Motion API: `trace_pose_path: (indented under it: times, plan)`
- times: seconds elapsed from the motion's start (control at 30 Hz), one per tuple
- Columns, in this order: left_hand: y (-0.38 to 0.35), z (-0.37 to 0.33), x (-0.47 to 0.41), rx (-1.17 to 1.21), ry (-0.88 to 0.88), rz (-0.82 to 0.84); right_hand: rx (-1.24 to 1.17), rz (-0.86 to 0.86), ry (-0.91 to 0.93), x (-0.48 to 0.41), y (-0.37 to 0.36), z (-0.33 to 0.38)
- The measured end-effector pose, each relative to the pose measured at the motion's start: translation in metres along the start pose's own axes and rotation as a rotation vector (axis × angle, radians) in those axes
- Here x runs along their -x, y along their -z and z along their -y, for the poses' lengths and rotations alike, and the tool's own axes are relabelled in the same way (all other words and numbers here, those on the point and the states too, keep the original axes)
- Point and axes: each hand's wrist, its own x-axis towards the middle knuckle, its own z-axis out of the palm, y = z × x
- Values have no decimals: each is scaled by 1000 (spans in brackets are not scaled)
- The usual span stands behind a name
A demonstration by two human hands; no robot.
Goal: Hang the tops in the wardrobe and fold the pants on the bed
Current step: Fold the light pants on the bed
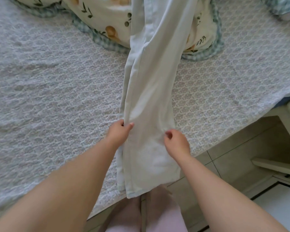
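Head view is showing pale pants (pixel 149 97) lying lengthwise on the bed (pixel 49 81), the two legs stacked one on the other; the cloth is running from the far side, where it is draping over a floral quilt (pixel 107 17) with a checked border, down to the near edge, where the hems are hanging just past the edge; the left hand (pixel 120 131) is pinching the left edge of the pants between thumb and curled fingers, not far from the near edge; the right hand (pixel 177 144) is sitting over the right edge of the pants at about the same level, its fingers curled in and the cloth puckering beside them, though whether it is really gripping the cloth I cannot tell; both bare forearms are reaching in from the bottom; a textured pale cover is spreading over the whole bed; a tiled floor (pixel 233 158) is showing beyond the near right corner of the bed, with a white piece of furniture (pixel 278 164) standing on it.
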Motion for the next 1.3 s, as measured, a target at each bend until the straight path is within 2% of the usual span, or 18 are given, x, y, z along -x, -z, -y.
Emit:
trace_pose_path:
  times: [0.1, 0.27, 0.37, 0.5, 0.63, 0.73, 0.83, 0.9, 0.97, 1.03, 1.3]
  plan:
    - [-3, -3, -14, -35, -12, -90, -100, -138, -78, -26, 5, 0]
    - [4, 4, -21, 68, 23, -297, -4, 30, -120, -35, 3, 5]
    - [4, 4, -21, 73, 74, -349, -86, -44, -110, -32, -3, 1]
    - [-5, 13, -17, -16, 68, -221, -285, -63, -89, -16, -7, -13]
    - [-16, 43, 5, -107, 24, -234, -372, 67, -29, 3, -10, -28]
    - [-27, 64, 31, -162, 48, -131, -497, 147, -106, 16, -17, -37]
    - [-30, 71, 54, 83, 65, -108, -551, 121, -112, 25, -18, -40]
    - [-28, 73, 62, 294, 88, -153, -586, 58, -115, 32, -18, -40]
    - [-24, 76, 63, 399, 113, -212, -562, 52, -151, 38, -25, -45]
    - [-22, 83, 62, 308, 116, -198, -497, 105, -204, 46, -36, -52]
    - [-22, 133, 88, -112, 198, 165, -430, 236, -333, 79, -54, -71]
